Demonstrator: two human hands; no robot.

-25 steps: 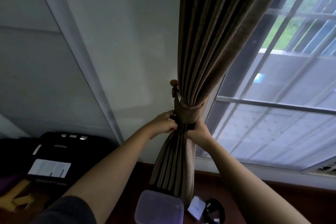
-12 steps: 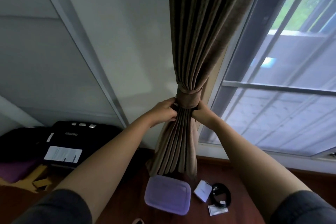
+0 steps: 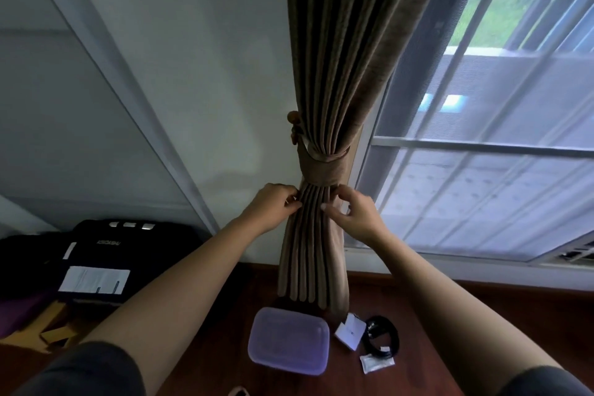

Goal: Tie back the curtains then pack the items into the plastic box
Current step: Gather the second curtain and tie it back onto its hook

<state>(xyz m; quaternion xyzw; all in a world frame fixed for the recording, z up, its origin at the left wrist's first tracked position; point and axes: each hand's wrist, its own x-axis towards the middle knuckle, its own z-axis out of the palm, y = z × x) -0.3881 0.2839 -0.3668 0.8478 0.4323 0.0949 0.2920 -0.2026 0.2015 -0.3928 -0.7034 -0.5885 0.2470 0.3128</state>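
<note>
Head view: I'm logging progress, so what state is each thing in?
curtain: gathered into pleats.
tieback: wrapped round the curtain.
plastic box: lid on.
black cable: coiled, outside the plastic box.
left hand: pinches a curtain pleat.
right hand: pinches a curtain pleat.

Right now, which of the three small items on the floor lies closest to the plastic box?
The white card, just right of the plastic box. The black coiled cable and the small clear packet lie farther to the right.
</note>
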